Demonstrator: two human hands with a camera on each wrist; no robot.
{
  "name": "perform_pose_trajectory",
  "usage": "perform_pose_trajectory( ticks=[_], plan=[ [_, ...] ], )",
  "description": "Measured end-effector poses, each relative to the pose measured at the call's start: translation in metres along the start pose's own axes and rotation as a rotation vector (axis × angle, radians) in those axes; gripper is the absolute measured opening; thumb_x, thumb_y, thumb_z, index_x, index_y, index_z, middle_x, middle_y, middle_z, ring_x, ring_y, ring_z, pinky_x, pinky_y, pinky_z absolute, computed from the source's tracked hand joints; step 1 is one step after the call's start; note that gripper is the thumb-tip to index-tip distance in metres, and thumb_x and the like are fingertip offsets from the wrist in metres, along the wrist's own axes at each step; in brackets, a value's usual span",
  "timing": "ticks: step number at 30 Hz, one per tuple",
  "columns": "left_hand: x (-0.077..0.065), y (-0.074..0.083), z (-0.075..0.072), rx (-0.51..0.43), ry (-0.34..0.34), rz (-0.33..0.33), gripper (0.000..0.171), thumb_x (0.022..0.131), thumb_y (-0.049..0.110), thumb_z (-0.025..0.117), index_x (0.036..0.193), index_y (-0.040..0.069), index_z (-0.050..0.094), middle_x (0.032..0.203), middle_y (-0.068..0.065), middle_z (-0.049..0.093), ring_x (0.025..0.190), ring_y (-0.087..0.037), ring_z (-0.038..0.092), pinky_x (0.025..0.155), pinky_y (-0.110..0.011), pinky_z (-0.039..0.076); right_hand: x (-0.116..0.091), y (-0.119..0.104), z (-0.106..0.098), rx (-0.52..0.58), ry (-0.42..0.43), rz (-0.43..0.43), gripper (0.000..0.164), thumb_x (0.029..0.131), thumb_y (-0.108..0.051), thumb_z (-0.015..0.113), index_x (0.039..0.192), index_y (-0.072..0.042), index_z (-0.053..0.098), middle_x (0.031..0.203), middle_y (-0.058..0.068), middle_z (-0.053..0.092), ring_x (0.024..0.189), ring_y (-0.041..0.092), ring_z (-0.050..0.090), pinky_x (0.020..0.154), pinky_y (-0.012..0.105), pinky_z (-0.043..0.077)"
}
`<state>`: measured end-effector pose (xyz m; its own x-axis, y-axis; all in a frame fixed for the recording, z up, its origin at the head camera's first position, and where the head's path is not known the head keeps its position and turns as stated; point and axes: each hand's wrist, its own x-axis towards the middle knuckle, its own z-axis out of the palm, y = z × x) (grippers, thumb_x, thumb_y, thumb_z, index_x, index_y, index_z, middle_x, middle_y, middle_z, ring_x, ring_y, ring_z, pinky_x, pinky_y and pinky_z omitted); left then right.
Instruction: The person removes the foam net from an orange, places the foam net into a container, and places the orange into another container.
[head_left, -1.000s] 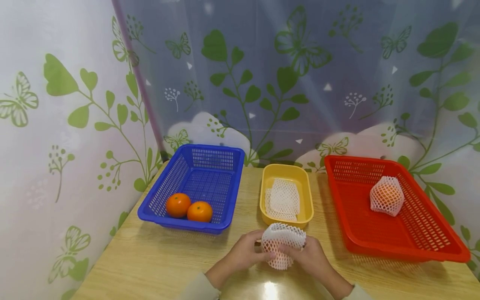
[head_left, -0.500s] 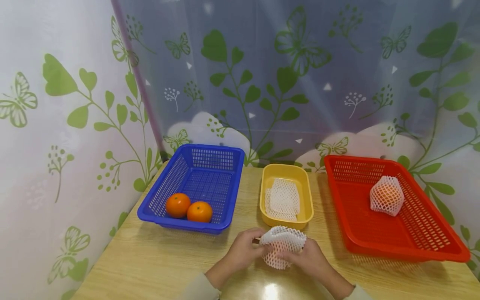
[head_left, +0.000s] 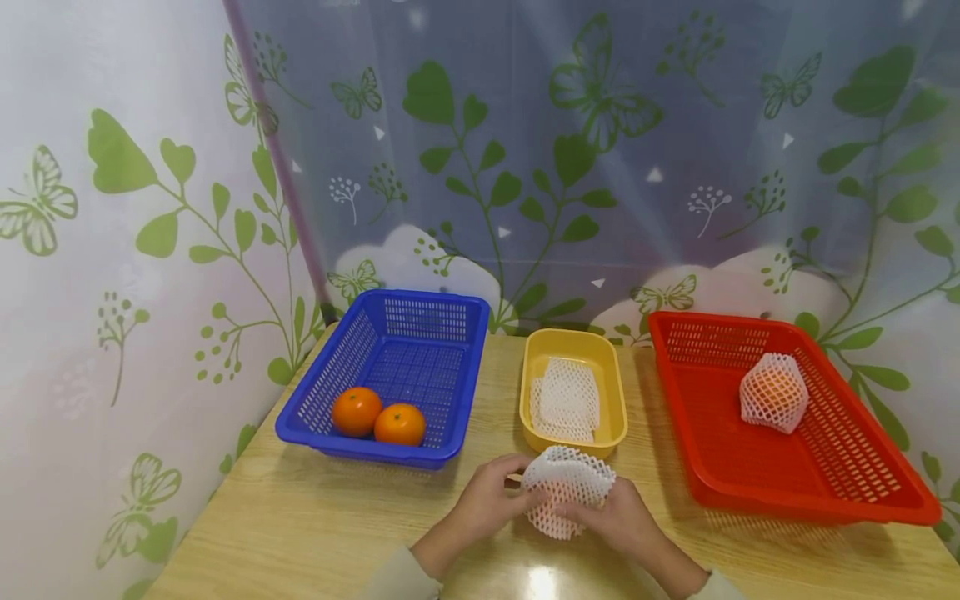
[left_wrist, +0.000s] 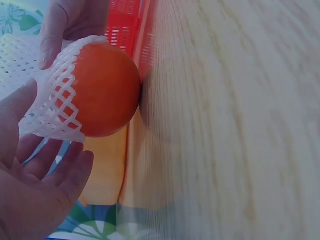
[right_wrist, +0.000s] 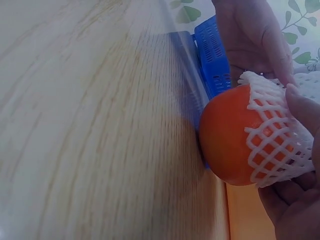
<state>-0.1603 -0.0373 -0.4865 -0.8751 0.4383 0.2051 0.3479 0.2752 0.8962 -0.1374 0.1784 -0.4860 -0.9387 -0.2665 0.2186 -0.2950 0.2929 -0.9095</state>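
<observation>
On the wood-grain worktop (head_left: 285,521), just short of a yellow tray's (head_left: 577,343) near rim, the left hand (head_left: 487,498) and right hand (head_left: 624,515), fingers part-curled, pinch a white foam net (head_left: 566,471) half-covering an orange (left_wrist: 107,90). Blue (head_left: 420,367) and red baskets (head_left: 727,450) flank the tray toward the back edge, before a backdrop (head_left: 480,233) printed with leaves and butterflies.

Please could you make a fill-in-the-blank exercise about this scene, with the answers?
The left hand and right hand hold a ____ foam-mesh sleeve partly covering a round orange fruit.
The blue plastic basket contains ____ uncovered orange fruits.
The plastic basket holding one wrapped orange fruit is coloured ____.
Missing words: white, two, red.
</observation>
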Motion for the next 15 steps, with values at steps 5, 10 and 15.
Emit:
perform_pose_trajectory(
  ticks=[5,10,15],
  plan=[
    [-0.0022,-0.0002,0.0010,0.024,-0.055,0.001,0.049,0.085,0.028,0.076,0.127,0.007,0.061,0.122,-0.006,0.063,0.113,-0.018,0.058,0.092,-0.029,0.051,0.0007,-0.0019,0.0003,-0.026,0.040,0.018,0.040,0.076,-0.017,0.084,0.111,-0.005,0.067,0.101,0.007,0.072,0.089,0.009,0.066,0.076,0.026,0.056],
    [-0.0025,0.0007,0.0019,0.010,-0.077,0.006,0.055,0.083,0.024,0.078,0.132,0.007,0.057,0.127,-0.009,0.060,0.118,-0.021,0.055,0.094,-0.028,0.050,0.0029,-0.0017,0.0005,-0.082,0.110,0.046,0.035,0.074,-0.016,0.085,0.102,-0.003,0.070,0.093,0.006,0.073,0.080,0.007,0.065,0.070,0.026,0.056],
    [-0.0031,0.0005,0.0024,0.018,-0.078,0.013,0.056,0.082,0.023,0.079,0.131,0.006,0.058,0.124,-0.010,0.060,0.116,-0.020,0.055,0.092,-0.026,0.051,0.0042,-0.0018,0.0006,-0.061,0.155,0.009,0.032,0.076,-0.014,0.084,0.102,-0.003,0.070,0.095,0.007,0.073,0.083,0.007,0.065,0.071,0.027,0.056]
  ],
)
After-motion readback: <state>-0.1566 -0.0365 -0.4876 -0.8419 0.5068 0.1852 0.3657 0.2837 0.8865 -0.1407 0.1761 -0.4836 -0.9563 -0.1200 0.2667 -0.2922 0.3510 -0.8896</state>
